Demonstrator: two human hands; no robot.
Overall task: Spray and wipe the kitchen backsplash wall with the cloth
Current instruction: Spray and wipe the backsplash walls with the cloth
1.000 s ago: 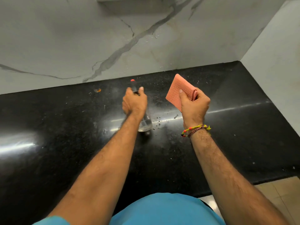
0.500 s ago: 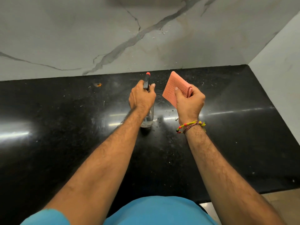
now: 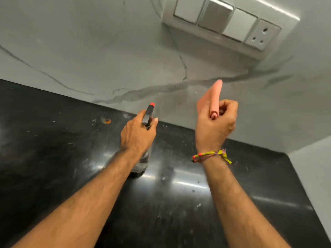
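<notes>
My right hand [image 3: 215, 126] has lifted the gripped cloth [image 3: 214, 97] toward the wall [image 3: 89, 51]; my left hand [image 3: 138, 135] still clamps the spray bottle [image 3: 148, 114], so wiping looks next.

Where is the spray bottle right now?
Center of the head view: the left hand grips the spray bottle on the black counter, left of the cloth.
</notes>
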